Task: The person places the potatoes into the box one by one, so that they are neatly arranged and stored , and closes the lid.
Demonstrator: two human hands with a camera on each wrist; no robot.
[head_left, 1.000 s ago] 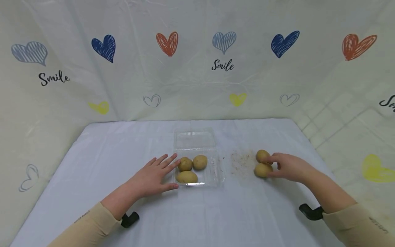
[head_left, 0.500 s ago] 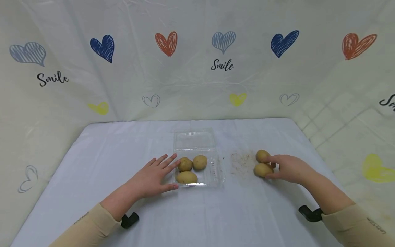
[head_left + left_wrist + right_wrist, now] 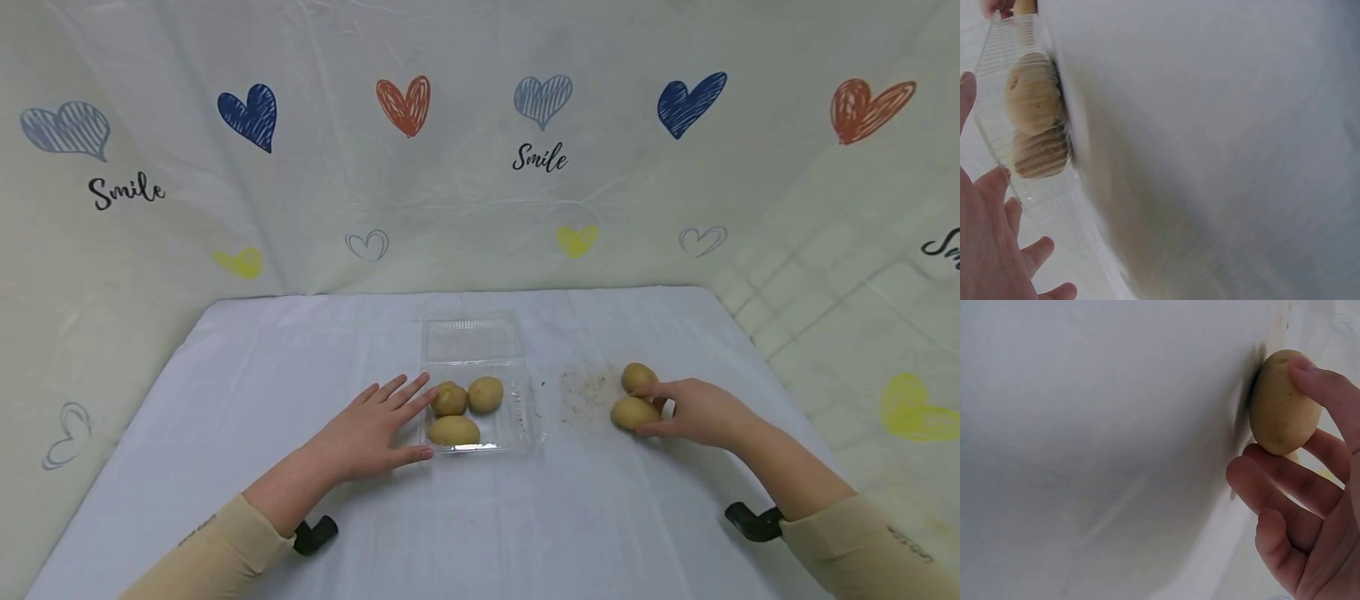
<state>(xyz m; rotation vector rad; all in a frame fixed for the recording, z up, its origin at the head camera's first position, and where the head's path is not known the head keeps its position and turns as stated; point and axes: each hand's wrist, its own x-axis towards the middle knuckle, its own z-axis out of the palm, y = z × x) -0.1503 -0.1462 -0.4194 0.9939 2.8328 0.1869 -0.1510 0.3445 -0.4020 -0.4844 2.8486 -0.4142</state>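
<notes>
"Smile" (image 3: 540, 157) reads in black script at upper left and upper centre on the backdrop (image 3: 457, 183), with a cut-off "Sm" (image 3: 942, 247) at the right edge; lettering (image 3: 909, 543) on the sleeves (image 3: 840, 537) is too small to read. Left of centre, the left hand (image 3: 367, 437) spreads wide, fingers splayed at the left edge of an open clear container (image 3: 517, 417) holding three potatoes (image 3: 454, 430). At centre right, the right hand (image 3: 701, 410) pinches a potato (image 3: 630, 412) between thumb and fingers; whether it clears the cloth (image 3: 540, 533) cannot be told. Another potato (image 3: 637, 377) lies just above it in the frame.
</notes>
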